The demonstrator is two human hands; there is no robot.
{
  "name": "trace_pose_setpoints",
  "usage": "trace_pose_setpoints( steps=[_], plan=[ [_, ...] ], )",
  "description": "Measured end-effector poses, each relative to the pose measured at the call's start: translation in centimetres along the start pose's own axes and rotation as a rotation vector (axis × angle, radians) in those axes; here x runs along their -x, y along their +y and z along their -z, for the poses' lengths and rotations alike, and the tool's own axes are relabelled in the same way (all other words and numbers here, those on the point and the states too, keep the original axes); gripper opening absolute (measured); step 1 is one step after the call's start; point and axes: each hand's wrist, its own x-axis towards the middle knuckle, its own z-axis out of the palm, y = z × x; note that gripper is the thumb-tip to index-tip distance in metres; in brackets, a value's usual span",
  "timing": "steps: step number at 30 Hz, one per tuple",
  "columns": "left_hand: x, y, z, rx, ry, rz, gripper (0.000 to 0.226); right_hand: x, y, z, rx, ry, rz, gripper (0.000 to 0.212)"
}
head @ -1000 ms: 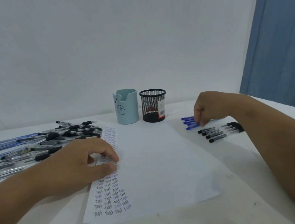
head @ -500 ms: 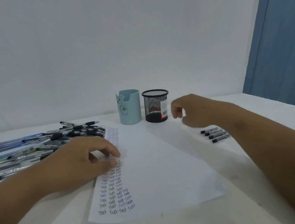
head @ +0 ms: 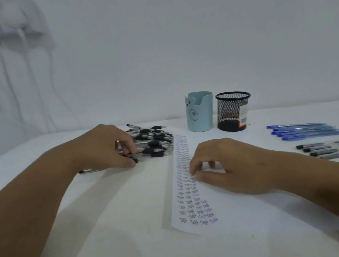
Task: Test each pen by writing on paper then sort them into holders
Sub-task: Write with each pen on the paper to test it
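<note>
White table (head: pixel 133 244), matte, smooth, takes up most of the view. Paper sheet (head: pixel 223 209) lies flat at centre, thin, with its left strip packed with columns of handwritten "Test" in black and blue.

Pen pile (head: pixel 155 142), far left of the sheet: black-grip pens with clear barrels, loosely heaped, all round and slick. Left hand (head: pixel 106 148) sits on the near-left edge of the pile, fingers curled, thumb and fingertips pinching a pen (head: pixel 135 159) at the pile's near edge. Right hand (head: pixel 225 164) rests on the sheet, fingers loosely curled, tips on the paper, holding nothing.

Blue holder (head: pixel 200 111): smooth plastic cylinder, notched rim, face printed on it. Mesh holder (head: pixel 233 111): black wire mesh, label on its side. They stand side by side at the far edge. The mesh one looks empty; can't see into the blue one.

Right side: a row of blue pens (head: pixel 304 130), slim and capped, and nearer, a row of black pens (head: pixel 322 150). Both look sorted but not yet in holders.

Risks, as I judge them:
- Pulling one pen from a loose heap of round barrels could roll its neighbours onto the sheet or off the table.
- A fingertip pinch on a slick barrel could slip.
- The sheet is thin, so if the right hand lifts, it could slide during writing.
</note>
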Motion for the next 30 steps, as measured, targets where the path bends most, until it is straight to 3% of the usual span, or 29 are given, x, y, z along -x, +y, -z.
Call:
trace_pose_setpoints(
  steps=[17,20,24,27,30],
  plan=[
    [-0.2,-0.3,-0.5,-0.036,0.037,-0.008,0.011,0.0,0.6,-0.1,-0.072,-0.018,-0.06,0.009],
    [-0.1,0.9,-0.5,0.224,0.173,-0.048,0.01,0.1,0.5,0.0,-0.068,-0.018,-0.068,0.009],
    [0.1,3.4,-0.5,0.918,0.376,-0.083,0.017,0.1,0.5,0.0,-0.053,-0.016,-0.065,0.011],
    [0.0,4.8,-0.9,1.345,0.342,-0.069,0.041,0.2,0.3,0.1,-0.094,0.03,-0.136,0.015],
    [-0.1,5.8,-1.9,1.55,0.22,-0.042,0.029,-0.1,-0.1,0.3,-0.439,0.178,-0.272,0.025]
  ],
)
